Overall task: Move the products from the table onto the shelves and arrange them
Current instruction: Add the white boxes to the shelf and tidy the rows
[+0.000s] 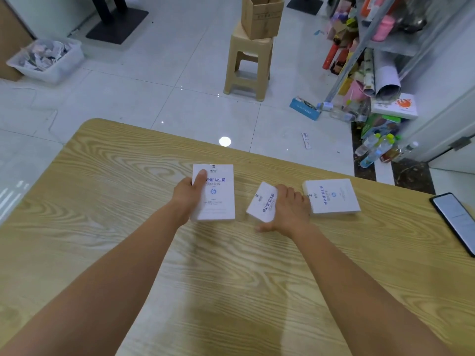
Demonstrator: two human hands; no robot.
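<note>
Three white product boxes with blue print are on the wooden table (pixel 128 253). My left hand (pixel 187 191) grips the left box (pixel 217 196) by its left edge, thumb on top. My right hand (pixel 290 209) holds the middle box (pixel 261 204), which is tilted with one edge lifted off the table. The right box (pixel 334 196) lies flat just beyond my right hand, untouched. The metal shelves (pixel 380 39) stand at the far right, crowded with mixed goods.
A black phone (pixel 455 219) lies at the table's right edge. On the floor stand a beige plastic stool (pixel 246 68) with a cardboard box (pixel 262 16) on it, a clear bin (pixel 46 60) at the left, and bottles (pixel 377 147) and clutter by the shelf foot.
</note>
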